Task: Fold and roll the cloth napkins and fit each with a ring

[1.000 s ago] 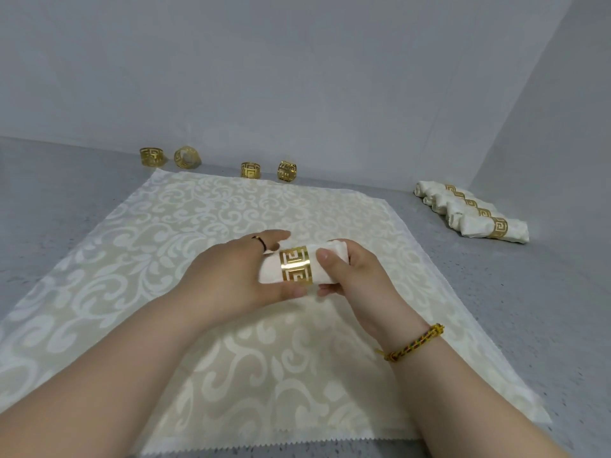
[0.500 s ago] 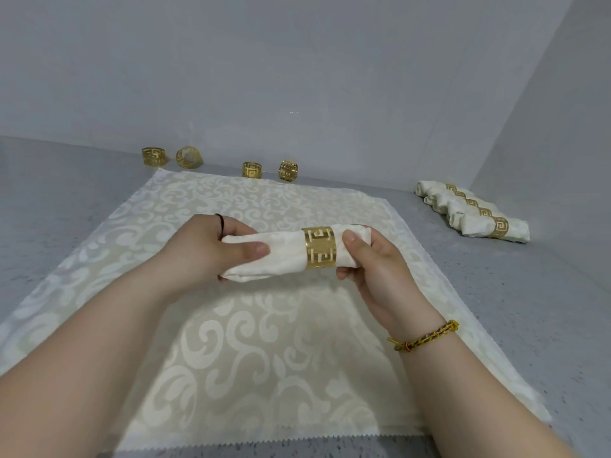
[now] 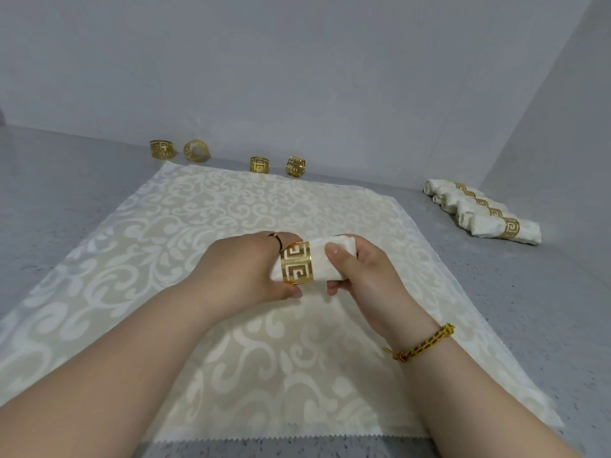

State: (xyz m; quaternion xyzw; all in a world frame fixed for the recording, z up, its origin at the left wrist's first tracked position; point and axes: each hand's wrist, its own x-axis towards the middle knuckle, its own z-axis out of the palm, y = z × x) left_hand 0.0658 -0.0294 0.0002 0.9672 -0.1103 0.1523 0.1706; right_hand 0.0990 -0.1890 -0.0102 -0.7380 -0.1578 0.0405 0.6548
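A rolled white napkin [image 3: 325,264] is held just above the patterned cloth [image 3: 205,233], with a gold cut-out ring [image 3: 296,263] around it. My left hand [image 3: 243,269] covers the roll's left end, thumb and fingers at the ring's left edge. My right hand [image 3: 358,274] grips the roll's right end, thumb on top. Several spare gold rings [image 3: 259,164] stand along the far edge of the cloth. Several finished rolled napkins with rings [image 3: 486,214] lie side by side at the right.
The grey speckled table [image 3: 545,309] runs to a white back wall and a side wall on the right. The patterned cloth covers the middle, its zigzag near edge close to me. A braided bracelet [image 3: 421,345] is on my right wrist.
The roll was held long between both hands half a second ago. Now my left hand has closed in over the left end and the ring sits further left along the roll.
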